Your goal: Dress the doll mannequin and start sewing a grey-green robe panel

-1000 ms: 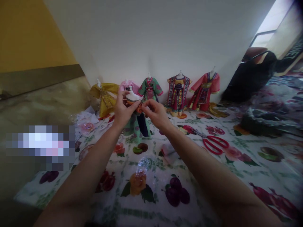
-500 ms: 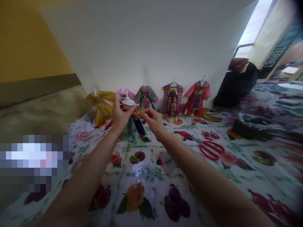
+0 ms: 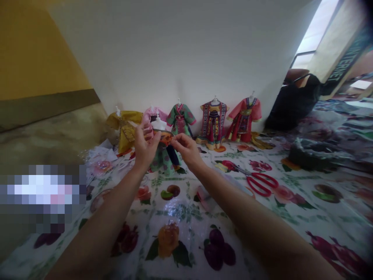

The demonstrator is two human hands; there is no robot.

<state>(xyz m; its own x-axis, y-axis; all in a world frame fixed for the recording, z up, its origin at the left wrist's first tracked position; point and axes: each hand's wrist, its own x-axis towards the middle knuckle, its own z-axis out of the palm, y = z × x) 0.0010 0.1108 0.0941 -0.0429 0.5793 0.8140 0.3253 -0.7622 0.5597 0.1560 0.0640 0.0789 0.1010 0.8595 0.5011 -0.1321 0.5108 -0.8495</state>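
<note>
In front of the row of dressed forms, a small white doll mannequin [image 3: 159, 124] stands between my hands. An orange patterned cloth band [image 3: 164, 137] lies around its chest, over a green skirt [image 3: 163, 160] with a dark blue strip [image 3: 173, 156] hanging at its right. My left hand [image 3: 145, 144] holds the mannequin from the left, thumb pressed on the band and the other fingers partly behind it. My right hand [image 3: 186, 149] pinches the right end of the band between thumb and fingertips. The back of the mannequin is hidden.
Dressed mannequins in yellow [image 3: 124, 130], green [image 3: 180, 118], multicoloured [image 3: 214, 122] and red-pink [image 3: 246, 118] line the wall. Red-handled scissors [image 3: 262, 184] lie at right, near a dark bin [image 3: 313, 157] and a black bag [image 3: 294, 103]. Plastic wrappings [image 3: 100, 161] sit at left.
My left fingers have loosened and spread a little, and more of the orange band shows flat towards me. My right hand keeps its pinch at the band's end. The view has shifted slightly.
</note>
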